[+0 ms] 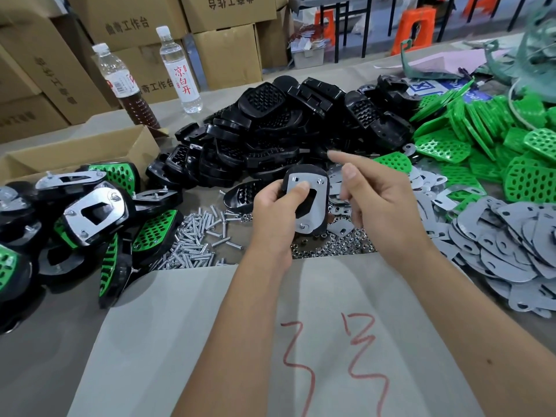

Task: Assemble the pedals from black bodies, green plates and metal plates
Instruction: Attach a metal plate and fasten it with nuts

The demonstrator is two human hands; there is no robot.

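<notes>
The left hand (275, 209) grips a black pedal body (305, 203) with a metal plate (310, 203) on it, thumb pressing the plate, above the surface (45, 341). The right hand (382, 203) hovers just beside it, fingers loosely spread, holding nothing

two bare forearms come up from the bottom edge, no sleeves on either. left hand (278, 206) wears no glove, ring or watch, right hand (382, 206) the same, short trimmed nails, and one small dark mole on the right forearm (481, 341).
</notes>
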